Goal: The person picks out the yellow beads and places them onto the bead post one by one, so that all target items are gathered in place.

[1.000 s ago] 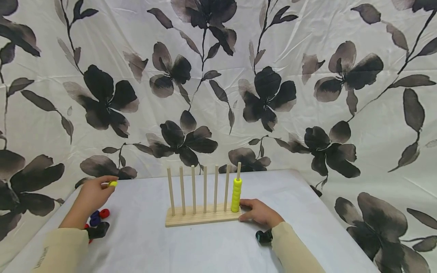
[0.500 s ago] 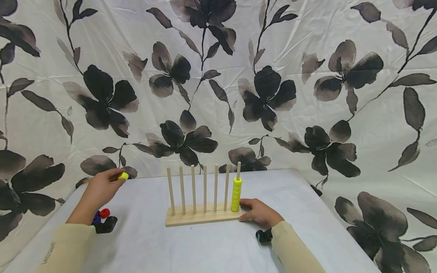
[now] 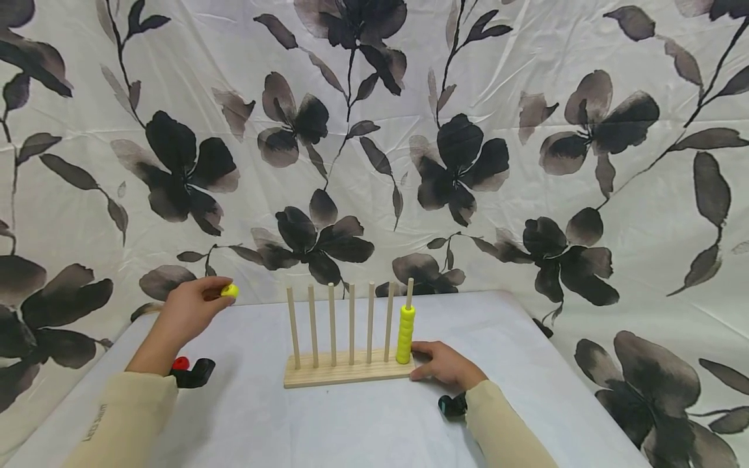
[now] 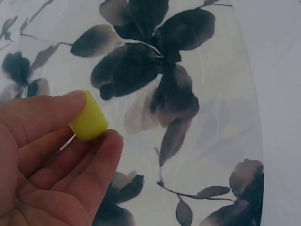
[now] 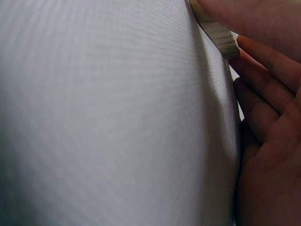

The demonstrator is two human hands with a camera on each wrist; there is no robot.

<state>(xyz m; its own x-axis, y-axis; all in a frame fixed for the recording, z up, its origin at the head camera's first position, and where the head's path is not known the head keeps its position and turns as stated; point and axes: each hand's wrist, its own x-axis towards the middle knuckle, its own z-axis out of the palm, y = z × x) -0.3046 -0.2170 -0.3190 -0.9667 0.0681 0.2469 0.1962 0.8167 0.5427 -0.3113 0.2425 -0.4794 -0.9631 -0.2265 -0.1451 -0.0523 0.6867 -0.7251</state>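
Between thumb and fingers, my left hand (image 3: 190, 312) pinches a yellow bead (image 3: 230, 290), raised above the left side of the table. The left wrist view shows the bead (image 4: 89, 120) from its smooth side, held at the fingertips. A wooden peg rack (image 3: 345, 376) with several upright pegs stands mid-table. Its rightmost peg carries a stack of yellow beads (image 3: 405, 335), with the peg's tip bare above them. My right hand (image 3: 447, 364) grips the rack's right end; in the right wrist view, thumb and fingers lie on either side of the wooden base (image 5: 218, 37).
A red bead (image 3: 181, 363) lies on the white table (image 3: 351, 429) at the left, partly behind the left wrist camera (image 3: 196, 374). A floral cloth (image 3: 374, 162) hangs behind the table. Another wrist camera (image 3: 452, 406) sits at the right wrist.
My left hand has risen and moved right with the yellow bead. Its forearm and wrist camera now cover the blue beads at the left. My right hand and the rack have stayed still.
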